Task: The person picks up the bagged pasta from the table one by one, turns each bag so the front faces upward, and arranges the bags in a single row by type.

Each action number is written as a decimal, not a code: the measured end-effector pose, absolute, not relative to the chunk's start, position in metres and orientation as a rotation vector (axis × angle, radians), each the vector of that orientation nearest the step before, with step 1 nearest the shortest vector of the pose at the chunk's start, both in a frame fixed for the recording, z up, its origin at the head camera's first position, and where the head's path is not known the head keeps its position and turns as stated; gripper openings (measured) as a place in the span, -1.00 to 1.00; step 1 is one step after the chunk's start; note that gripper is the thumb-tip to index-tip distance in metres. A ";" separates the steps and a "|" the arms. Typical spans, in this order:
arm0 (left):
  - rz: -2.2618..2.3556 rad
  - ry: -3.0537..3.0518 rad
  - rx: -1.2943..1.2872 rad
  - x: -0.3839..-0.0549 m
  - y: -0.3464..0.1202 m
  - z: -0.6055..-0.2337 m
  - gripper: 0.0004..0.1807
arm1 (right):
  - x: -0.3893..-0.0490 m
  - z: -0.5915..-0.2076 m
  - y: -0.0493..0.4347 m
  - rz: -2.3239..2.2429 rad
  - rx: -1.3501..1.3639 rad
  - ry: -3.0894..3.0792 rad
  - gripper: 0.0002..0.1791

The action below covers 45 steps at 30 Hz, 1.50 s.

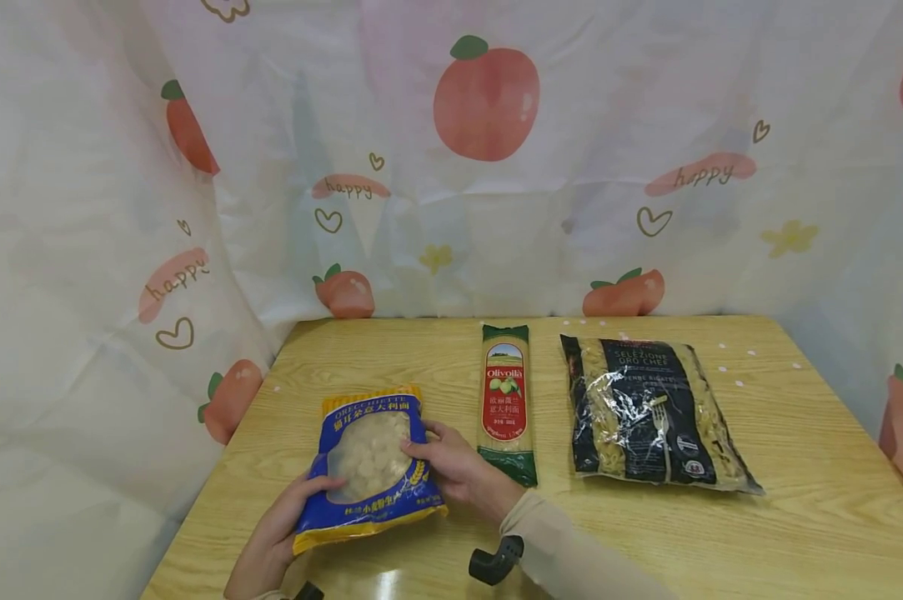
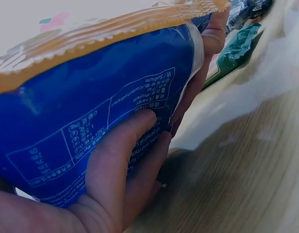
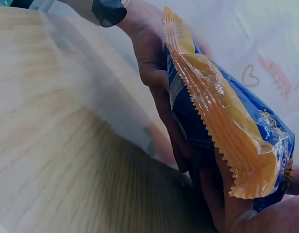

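Note:
Both hands hold a blue and yellow bag of orecchiette pasta at the left of the table, its window side facing up. My left hand grips the lower left edge, thumb on the front. The right hand grips the right edge, thumb over the clear window. In the left wrist view, fingers press under the printed back of the bag. The right wrist view shows the bag's yellow crimped end raised over the wood, with fingers beneath it.
A slim spaghetti packet with a red label and green ends lies right of the hands. Farther right lies a large black and clear bag of penne. Small white specks dot the wooden table. A patterned curtain hangs behind it.

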<state>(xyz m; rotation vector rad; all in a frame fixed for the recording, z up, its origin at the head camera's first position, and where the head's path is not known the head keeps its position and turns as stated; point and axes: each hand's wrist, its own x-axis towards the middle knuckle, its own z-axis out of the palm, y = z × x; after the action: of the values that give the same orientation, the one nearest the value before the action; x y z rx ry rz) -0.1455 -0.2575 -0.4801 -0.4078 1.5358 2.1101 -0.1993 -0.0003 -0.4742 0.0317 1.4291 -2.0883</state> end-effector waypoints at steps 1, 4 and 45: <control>2.115 1.529 -0.391 -0.148 -0.257 -0.480 -0.01 | -0.201 -0.474 0.000 -2.091 0.031 1.433 -0.23; 2.129 1.519 -0.312 -0.156 -0.256 -0.480 -0.08 | -0.205 -0.474 0.000 -2.096 0.031 1.446 -0.25; 2.017 1.771 -0.366 -0.247 -0.238 -0.482 -0.09 | -0.264 -0.480 0.007 -2.152 0.185 1.604 -0.14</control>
<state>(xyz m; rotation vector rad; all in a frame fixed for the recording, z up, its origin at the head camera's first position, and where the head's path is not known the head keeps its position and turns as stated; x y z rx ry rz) -0.2475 -0.2383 -0.4822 -0.3664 1.7706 2.0166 -0.2644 0.0074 -0.4796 0.1850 1.6043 -2.1516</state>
